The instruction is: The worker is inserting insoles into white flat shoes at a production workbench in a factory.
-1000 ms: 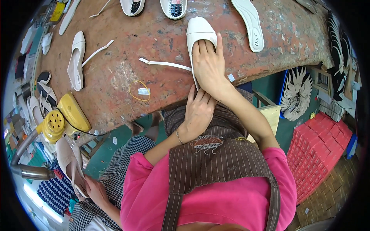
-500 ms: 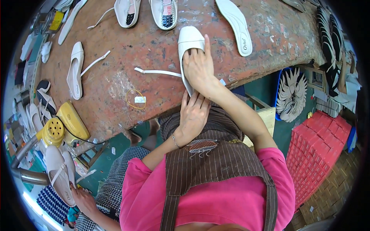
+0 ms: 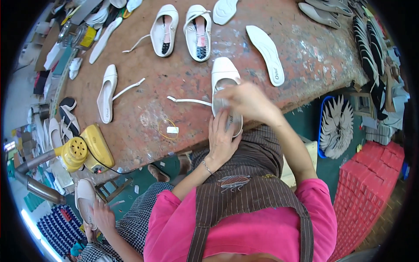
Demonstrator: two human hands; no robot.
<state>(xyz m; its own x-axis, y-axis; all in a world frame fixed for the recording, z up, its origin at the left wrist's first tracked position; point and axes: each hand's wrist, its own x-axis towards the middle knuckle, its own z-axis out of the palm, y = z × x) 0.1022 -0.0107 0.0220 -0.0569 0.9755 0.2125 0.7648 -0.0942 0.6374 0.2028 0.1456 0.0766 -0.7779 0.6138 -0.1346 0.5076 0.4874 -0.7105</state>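
Note:
A white flat shoe (image 3: 224, 70) lies at the table's near edge, toe pointing away from me, its loose strap (image 3: 192, 101) stretched out to the left. My left hand (image 3: 221, 139) grips it at the heel, fingers reaching over the insole inside. Above the shoe's opening is my right hand (image 3: 252, 101), smeared by motion; its fingers look curled, but whether they hold anything is hidden. Right of the toe, a loose white insole (image 3: 266, 54) rests on the table. Two unfinished white shoes, one left (image 3: 165, 32) and one right (image 3: 198, 35), stand farther back.
Another white shoe (image 3: 107, 94) lies on the table (image 3: 144, 83) at left, near a yellow device (image 3: 97, 146). A rubber band (image 3: 162, 130) surrounds a small label. At lower left a co-worker's hand (image 3: 104, 217) touches a pale shoe (image 3: 85, 196). Red boxes (image 3: 366, 192) stack at right.
My right hand has come out of the shoe's front and moved back toward the heel. My left hand's fingers now reach inside the heel. The view has shifted, showing more of the far table.

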